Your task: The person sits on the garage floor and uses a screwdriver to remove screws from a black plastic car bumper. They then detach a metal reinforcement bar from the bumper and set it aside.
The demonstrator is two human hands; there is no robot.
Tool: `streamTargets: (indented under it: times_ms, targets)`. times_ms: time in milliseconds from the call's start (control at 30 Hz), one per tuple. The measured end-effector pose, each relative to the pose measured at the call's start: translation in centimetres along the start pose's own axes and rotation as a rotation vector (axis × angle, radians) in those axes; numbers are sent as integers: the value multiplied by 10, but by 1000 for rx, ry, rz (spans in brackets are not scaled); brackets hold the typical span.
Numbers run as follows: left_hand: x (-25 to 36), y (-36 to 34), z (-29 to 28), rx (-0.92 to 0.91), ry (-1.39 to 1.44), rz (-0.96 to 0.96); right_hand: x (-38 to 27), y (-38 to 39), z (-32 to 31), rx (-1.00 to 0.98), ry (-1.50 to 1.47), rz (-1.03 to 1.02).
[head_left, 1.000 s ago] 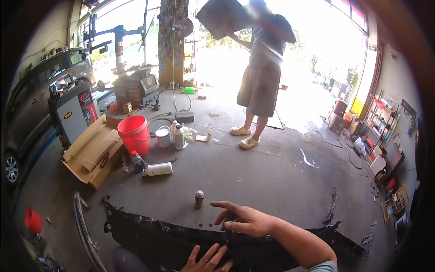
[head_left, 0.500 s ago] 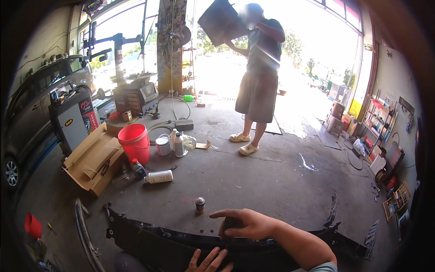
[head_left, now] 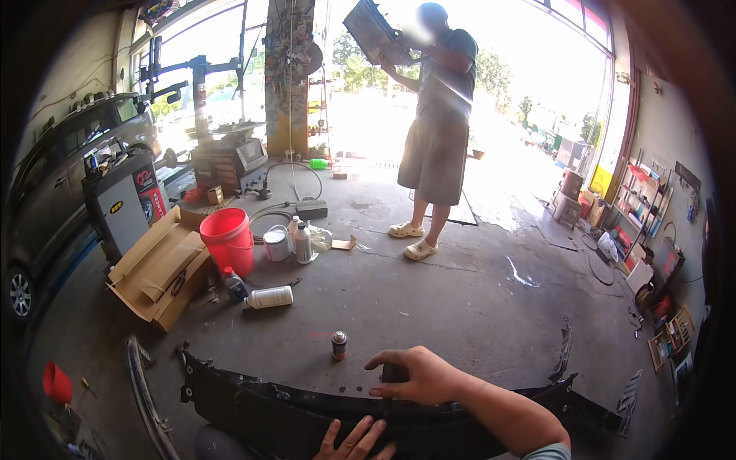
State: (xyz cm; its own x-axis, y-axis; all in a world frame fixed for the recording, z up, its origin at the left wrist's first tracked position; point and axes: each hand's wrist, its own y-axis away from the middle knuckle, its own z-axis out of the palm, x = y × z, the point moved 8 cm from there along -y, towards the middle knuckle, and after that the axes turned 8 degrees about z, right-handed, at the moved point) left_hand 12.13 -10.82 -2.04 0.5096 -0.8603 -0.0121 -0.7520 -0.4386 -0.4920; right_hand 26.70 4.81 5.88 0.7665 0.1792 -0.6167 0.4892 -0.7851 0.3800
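Observation:
A long black panel (head_left: 284, 422), probably a vehicle part, lies across the floor before me. My left hand (head_left: 356, 440) rests on it near the middle, fingers spread. Just above those fingers, my right hand (head_left: 423, 376) grips a dark handle (head_left: 394, 373) standing about upright over the panel's far edge. Only part of this dark tool shows, and its lower end blends into the black panel, so its kind is unclear. Beyond the panel stands a small dark can with a silvery top (head_left: 339, 345).
Ahead, a person (head_left: 441, 115) holds up a boxy dark part (head_left: 376, 34). To the left are a red bucket (head_left: 228, 244), an open cardboard box (head_left: 157, 268), bottles (head_left: 270, 297) and a curved strip (head_left: 146, 399). A cluttered shelf (head_left: 640, 195) lines the right wall.
My right index finger, stretched out before, has curled in around the dark handle. My left hand stays on the panel. The standing person has turned the boxy part to another angle.

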Motion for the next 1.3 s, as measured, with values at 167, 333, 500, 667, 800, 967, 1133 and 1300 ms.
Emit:
streamTargets:
  times_ms: [167, 333, 500, 667, 800, 967, 1133, 1300]
  targets:
    - [0, -1, 0, 4, -1, 0, 3, 2, 11, 71, -420, -156]
    - [1, -1, 0, 17, -17, 8, 10, -1, 6, 25, -401, -99]
    - [0, -1, 0, 31, -24, -1, 9, -7, 9, 109, -137, -103]
    - [2, -3, 0, 28, -18, 2, 14, -1, 9, -54, -617, -248]
    - [0, -2, 1, -12, -19, -8, 9, -5, 4, 12, -15, -74]
    - [-2, -4, -4, 28, -35, -7, 6, -2, 7, -35, -410, -151]
    - [-1, -7, -3, -45, -107, -17, 6, 3, -3, 71, -311, -115]
    - [-3, -7, -3, -54, -164, -28, 13, -5, -2, 246, -278, -185]
